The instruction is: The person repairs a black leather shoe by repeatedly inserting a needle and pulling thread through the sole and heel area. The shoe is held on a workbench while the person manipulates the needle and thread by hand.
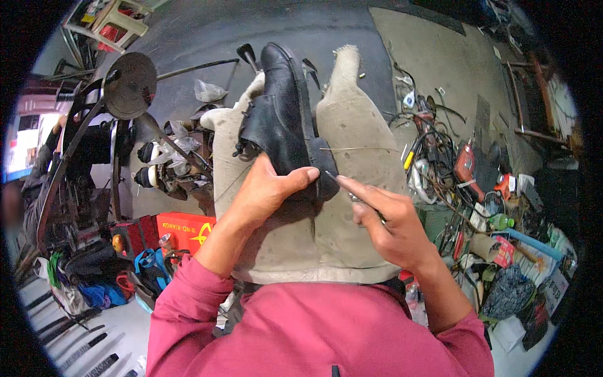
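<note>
A black leather lace-up shoe (286,119) lies on its side over my lap, toe pointing away and its dark sole and heel (321,166) facing right. My left hand (270,188) is closed around the heel end of the upper, with the thumb pressed near the sole's edge. In my closed right hand (389,220) is a slim metal tool (380,215), mostly hidden by the fingers. Its thin tip comes close to the heel; whether it touches, I cannot tell. A pale thread (361,149) runs from the sole's edge rightward over the beige apron (358,119).
On the left stand a metal stand with a round disc (130,85) and a red box (186,231). Tangled cables, a red power tool (465,164), a green bottle (502,221) and a blue tray (534,244) crowd the right. A clear plastic bag (209,91) lies on the floor ahead.
</note>
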A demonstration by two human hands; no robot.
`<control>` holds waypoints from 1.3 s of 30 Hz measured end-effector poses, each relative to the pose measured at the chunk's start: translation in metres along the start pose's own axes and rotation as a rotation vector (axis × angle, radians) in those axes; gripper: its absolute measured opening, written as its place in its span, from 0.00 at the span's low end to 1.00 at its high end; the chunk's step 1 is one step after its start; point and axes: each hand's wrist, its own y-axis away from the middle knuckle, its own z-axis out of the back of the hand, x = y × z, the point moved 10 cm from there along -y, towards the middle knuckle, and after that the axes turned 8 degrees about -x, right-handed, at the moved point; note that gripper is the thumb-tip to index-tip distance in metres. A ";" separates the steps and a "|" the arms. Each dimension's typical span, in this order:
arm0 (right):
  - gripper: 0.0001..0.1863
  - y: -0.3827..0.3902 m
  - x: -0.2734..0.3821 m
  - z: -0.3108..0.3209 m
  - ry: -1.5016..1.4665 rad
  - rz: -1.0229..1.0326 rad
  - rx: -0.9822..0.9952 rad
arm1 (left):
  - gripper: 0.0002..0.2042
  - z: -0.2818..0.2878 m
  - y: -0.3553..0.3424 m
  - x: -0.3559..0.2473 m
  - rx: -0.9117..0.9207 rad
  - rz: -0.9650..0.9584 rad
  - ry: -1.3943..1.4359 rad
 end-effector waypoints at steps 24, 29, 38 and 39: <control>0.25 -0.024 0.010 0.000 0.224 0.084 0.102 | 0.14 -0.005 -0.002 -0.003 0.035 0.050 -0.009; 0.18 -0.034 0.011 0.008 0.306 0.105 0.172 | 0.18 -0.007 -0.006 0.003 0.078 0.044 0.067; 0.12 -0.065 -0.008 -0.001 0.023 -0.472 0.421 | 0.19 -0.001 -0.011 0.000 0.196 -0.134 -0.126; 0.15 -0.064 -0.001 -0.006 -0.039 -0.453 0.423 | 0.17 -0.006 -0.012 -0.001 0.252 -0.166 -0.075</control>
